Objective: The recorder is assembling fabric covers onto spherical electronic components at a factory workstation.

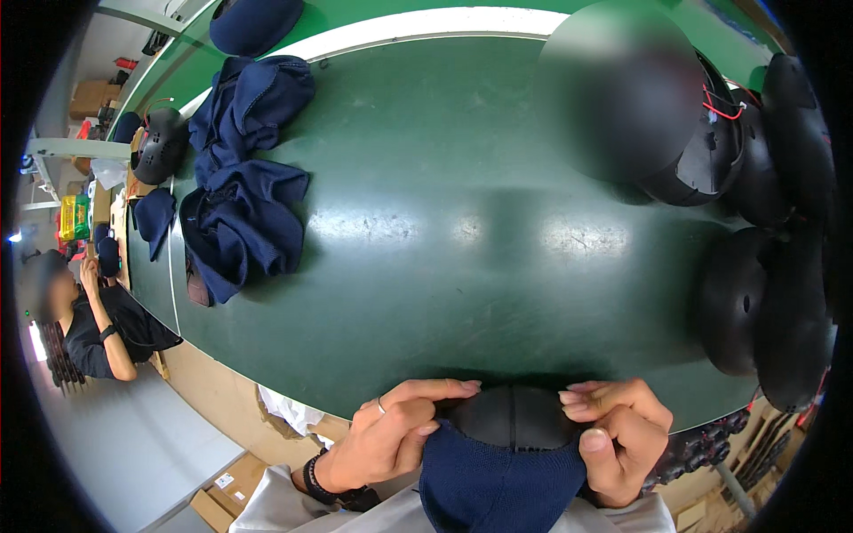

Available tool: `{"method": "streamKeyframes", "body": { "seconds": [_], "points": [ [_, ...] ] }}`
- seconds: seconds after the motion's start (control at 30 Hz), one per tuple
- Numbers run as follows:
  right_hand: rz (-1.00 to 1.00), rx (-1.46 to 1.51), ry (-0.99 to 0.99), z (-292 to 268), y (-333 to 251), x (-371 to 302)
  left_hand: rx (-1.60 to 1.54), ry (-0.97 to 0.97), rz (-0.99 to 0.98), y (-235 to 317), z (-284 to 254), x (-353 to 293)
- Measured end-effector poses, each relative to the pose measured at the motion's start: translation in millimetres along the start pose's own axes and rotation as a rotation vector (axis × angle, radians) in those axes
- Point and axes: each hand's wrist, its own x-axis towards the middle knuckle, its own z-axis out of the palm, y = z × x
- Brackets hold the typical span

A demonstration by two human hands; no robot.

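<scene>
At the near edge of the table, a rounded black plastic shell (487,416) is partly covered by a navy knit cover (502,484). A raised seam runs down the middle of the bare part of the shell. My left hand (391,431) is closed at the cover's left edge, thumb by the fabric and index finger stretched along the shell. My right hand (622,435) is curled round the other side, fingertips at the shell's rim and thumb near the cloth. The undersides of shell and cover are hidden.
Crumpled navy knit covers (244,226) lie on the green table (426,293) at the left. Several black shells (742,302) crowd its right side, one with red wires (724,108); a blurred patch hides part there. Another person (102,329) sits at the far left.
</scene>
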Motion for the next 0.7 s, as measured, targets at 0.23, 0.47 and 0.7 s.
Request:
{"method": "streamKeyframes", "body": {
  "seconds": [0.23, 0.47, 0.7],
  "points": [
    [-0.080, -0.393, -0.021, -9, 14, 3, 0.384, -0.053, -0.055, 12, 5, 2],
    [-0.024, -0.650, 0.067, 0, 8, 0, 0.686, 0.152, 0.012, 6, 4, 12],
    [-0.285, 0.034, 0.136, 26, -5, -34, -0.252, 0.458, 0.201, 29, 42, -9]
  ]
}}
